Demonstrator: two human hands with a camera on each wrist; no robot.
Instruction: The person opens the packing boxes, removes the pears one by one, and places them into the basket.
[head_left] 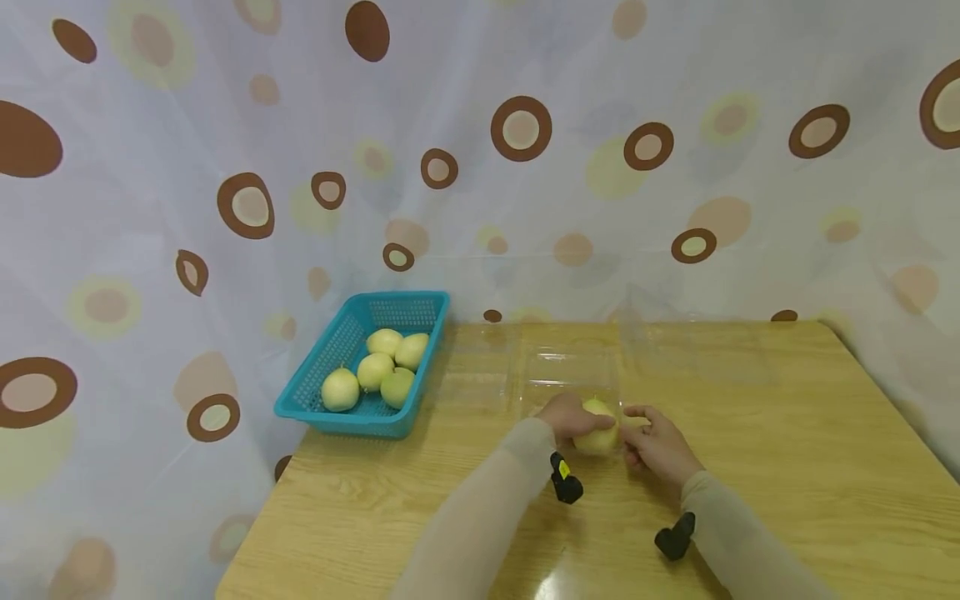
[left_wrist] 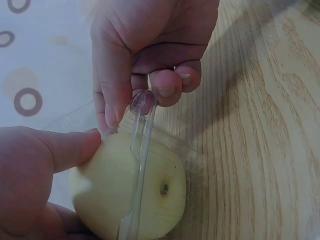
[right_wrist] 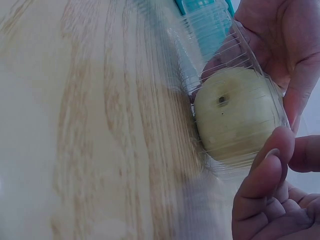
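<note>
A round, pale yellow pear [head_left: 597, 433] lies in a clear plastic box [head_left: 570, 367] near the front of the table. Its dimpled end shows through the ribbed wall in the right wrist view. My left hand [head_left: 573, 418] grips the pear from the left, its thumb [left_wrist: 75, 150] across the fruit and the other fingers partly hidden behind it. From the right, my right hand [head_left: 660, 446] pinches the box's rim [left_wrist: 142, 145] between thumb and fingertips, close beside the pear. In the right wrist view, these curled fingers [right_wrist: 260, 185] meet at the box's edge.
On the left stands a blue plastic basket [head_left: 288, 408] with several pears [head_left: 341, 389]. Another clear plastic piece [head_left: 476, 367] lies between basket and box. More clear plastic [head_left: 697, 350] is at the back right. A spotted curtain [head_left: 585, 83] hangs behind the wooden table [head_left: 825, 467].
</note>
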